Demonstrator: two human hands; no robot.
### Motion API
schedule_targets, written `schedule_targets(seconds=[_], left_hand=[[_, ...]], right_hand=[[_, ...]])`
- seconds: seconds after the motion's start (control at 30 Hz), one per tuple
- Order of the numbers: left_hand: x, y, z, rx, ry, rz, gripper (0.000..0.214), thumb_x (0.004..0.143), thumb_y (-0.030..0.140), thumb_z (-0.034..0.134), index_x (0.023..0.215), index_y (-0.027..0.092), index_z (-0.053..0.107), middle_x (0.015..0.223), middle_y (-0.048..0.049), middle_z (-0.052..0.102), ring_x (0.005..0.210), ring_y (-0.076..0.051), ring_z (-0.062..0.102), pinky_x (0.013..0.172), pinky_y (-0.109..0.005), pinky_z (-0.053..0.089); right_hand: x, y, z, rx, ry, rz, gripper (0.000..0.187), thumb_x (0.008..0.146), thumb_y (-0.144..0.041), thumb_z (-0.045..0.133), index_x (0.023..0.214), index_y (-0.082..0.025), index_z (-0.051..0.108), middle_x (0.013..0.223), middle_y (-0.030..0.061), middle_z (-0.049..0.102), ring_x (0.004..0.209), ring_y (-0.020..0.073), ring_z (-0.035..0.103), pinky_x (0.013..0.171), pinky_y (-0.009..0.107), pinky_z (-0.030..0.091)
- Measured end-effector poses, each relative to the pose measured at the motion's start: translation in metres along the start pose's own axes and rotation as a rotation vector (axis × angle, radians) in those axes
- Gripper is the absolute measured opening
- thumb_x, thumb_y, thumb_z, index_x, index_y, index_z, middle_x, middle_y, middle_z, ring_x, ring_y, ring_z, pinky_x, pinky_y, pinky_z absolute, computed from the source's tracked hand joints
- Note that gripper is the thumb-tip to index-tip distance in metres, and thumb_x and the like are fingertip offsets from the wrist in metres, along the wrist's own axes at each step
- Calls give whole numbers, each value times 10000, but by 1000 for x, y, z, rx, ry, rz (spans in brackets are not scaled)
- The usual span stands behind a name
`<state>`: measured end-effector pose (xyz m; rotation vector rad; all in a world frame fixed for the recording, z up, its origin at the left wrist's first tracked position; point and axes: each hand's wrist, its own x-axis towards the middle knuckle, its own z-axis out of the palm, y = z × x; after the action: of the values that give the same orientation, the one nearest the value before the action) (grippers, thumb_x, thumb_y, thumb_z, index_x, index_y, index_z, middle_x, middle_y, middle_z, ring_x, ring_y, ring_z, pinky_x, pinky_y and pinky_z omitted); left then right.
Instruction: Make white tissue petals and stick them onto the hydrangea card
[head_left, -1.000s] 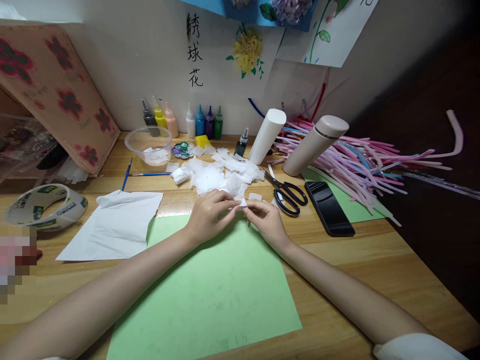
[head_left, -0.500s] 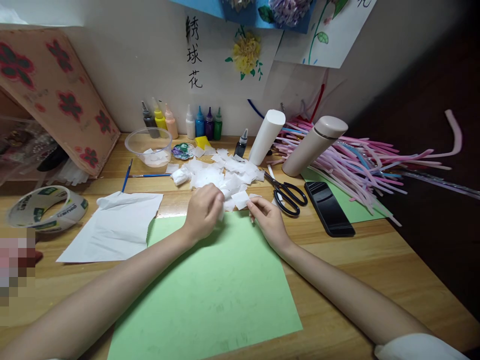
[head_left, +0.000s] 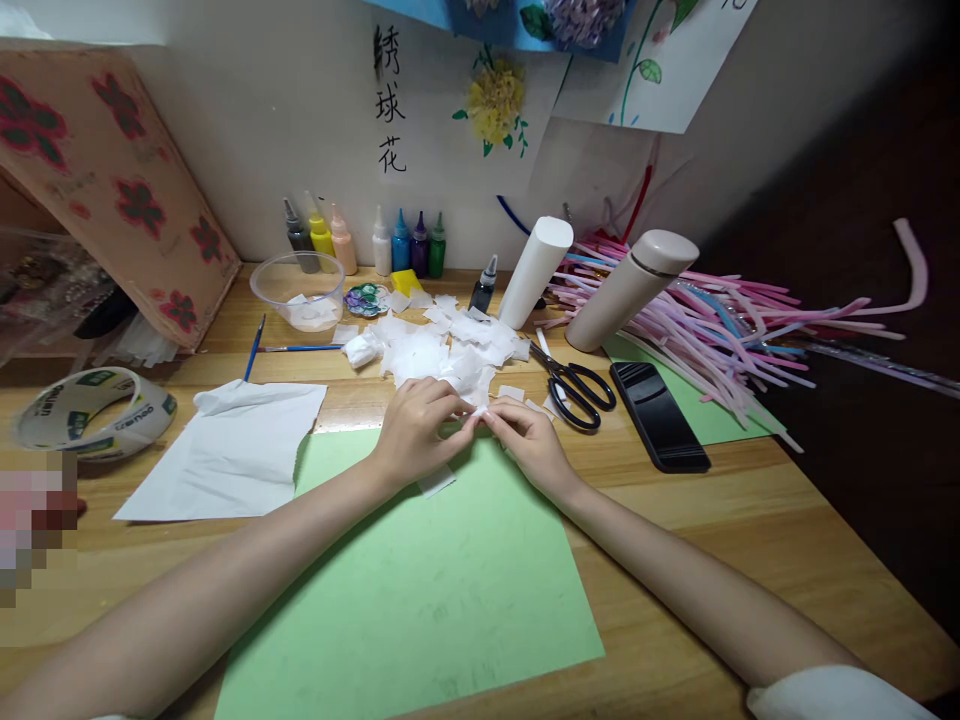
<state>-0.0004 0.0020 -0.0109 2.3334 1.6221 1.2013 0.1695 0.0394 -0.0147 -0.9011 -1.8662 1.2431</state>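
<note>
Over the far edge of a green sheet of paper [head_left: 420, 590], my left hand [head_left: 420, 425] and my right hand [head_left: 532, 440] meet fingertip to fingertip. Both pinch one small piece of white tissue paper [head_left: 481, 411], which is mostly covered by the fingers. Beneath my left hand, another white paper piece [head_left: 437, 482] lies on the green sheet. Just beyond the hands is a loose pile of white tissue pieces [head_left: 420, 350]. Black-handled scissors [head_left: 574, 385] rest to the right of my right hand.
A phone [head_left: 658, 415], two bottles [head_left: 536, 270] and pink pipe cleaners [head_left: 727, 330] are on the right. On the left are a tape roll [head_left: 142, 425], a white sheet [head_left: 225, 460], brushes [head_left: 300, 348] and a plastic bowl [head_left: 296, 285]. Paint bottles [head_left: 401, 245] line the wall.
My left hand has moved right to meet my right hand, and both now grip the same tissue piece. A white piece now shows on the green sheet below my left hand.
</note>
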Motion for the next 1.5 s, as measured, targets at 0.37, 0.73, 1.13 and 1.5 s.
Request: schedule_targets(seconds=[0.37, 0.73, 1.13, 1.5], left_hand=[[0, -2, 1, -20, 15, -7, 169, 789, 261, 562, 659, 185, 638, 632, -11, 596, 627, -132, 495, 596, -278, 364], [-1, -3, 2, -43, 28, 6, 162, 794, 262, 564, 680, 183, 648, 635, -10, 596, 628, -127, 496, 596, -273, 369], [0, -3, 2, -72, 45, -7, 172, 797, 252, 570, 686, 166, 670, 622, -20, 591, 615, -120, 493, 584, -260, 366], [0, -3, 2, -83, 48, -14, 180, 797, 253, 576, 675, 157, 666, 618, -16, 586, 613, -118, 490, 575, -255, 362]], right_hand=[[-3, 0, 3, -34, -5, 30, 141, 784, -287, 607, 848, -185, 678, 791, 33, 565, 642, 130, 484, 554, 246, 386], [-2, 4, 3, -20, 11, 27, 132, 807, -279, 580, 825, -190, 676, 812, 39, 596, 748, 160, 538, 634, 270, 420], [-1, 5, 2, 1, 6, 2, 146, 831, -245, 561, 852, -199, 698, 808, 37, 599, 802, 173, 554, 706, 288, 424], [-1, 7, 1, 2, 1, -9, 156, 834, -229, 546, 865, -206, 696, 800, 32, 587, 793, 168, 544, 689, 282, 415]])
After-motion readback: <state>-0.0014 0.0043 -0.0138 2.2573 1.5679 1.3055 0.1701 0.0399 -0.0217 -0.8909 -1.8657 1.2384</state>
